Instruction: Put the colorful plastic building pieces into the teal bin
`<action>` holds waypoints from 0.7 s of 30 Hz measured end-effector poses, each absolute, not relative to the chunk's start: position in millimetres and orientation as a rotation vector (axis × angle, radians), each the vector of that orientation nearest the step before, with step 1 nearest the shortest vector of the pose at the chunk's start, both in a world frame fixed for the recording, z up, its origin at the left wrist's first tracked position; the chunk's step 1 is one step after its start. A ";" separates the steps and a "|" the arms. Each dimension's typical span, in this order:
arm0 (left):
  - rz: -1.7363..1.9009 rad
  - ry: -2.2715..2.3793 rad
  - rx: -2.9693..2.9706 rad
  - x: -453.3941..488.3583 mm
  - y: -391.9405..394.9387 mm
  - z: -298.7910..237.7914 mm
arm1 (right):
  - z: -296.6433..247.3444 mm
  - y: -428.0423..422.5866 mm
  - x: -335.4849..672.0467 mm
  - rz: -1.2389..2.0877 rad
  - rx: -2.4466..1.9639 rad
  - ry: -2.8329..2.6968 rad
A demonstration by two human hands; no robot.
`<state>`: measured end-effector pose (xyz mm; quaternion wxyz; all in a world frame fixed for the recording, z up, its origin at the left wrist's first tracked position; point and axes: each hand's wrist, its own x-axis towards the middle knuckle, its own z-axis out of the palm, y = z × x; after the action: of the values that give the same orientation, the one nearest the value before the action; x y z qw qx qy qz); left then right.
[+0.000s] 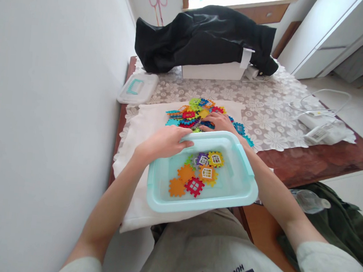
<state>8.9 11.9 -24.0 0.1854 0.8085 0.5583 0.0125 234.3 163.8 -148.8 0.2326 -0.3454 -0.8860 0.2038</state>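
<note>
A light blue plastic bin rests at the table's near edge, over my lap, with several colourful toothed square tiles inside, some with window shapes. My left hand grips the bin's far left rim, fingers curled over it. My right hand reaches past the bin's far rim and lies on a pile of colourful tiles on a white cloth; its fingers are bent onto the pile, and I cannot see whether they hold a tile.
The bin's lid lies at the table's left edge by the white wall. A black garment covers a white box at the back. White adapters and cables sit on the lace tablecloth at right. A green garment lies below right.
</note>
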 end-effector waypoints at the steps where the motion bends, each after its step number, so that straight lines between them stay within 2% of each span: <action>1: 0.031 1.574 2.281 9.1 11.8 -24.0 | -148.7 164.0 234.2 0.567 -0.954 -2.441; 21: 0.047 1.567 2.257 9.4 13.2 -22.4 | -142.9 161.9 237.2 0.615 -0.965 -2.435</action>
<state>9.4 13.2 -22.4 0.1954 0.8055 0.5592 0.0167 237.2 161.9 -142.9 0.2235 -0.3496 -0.8822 0.2227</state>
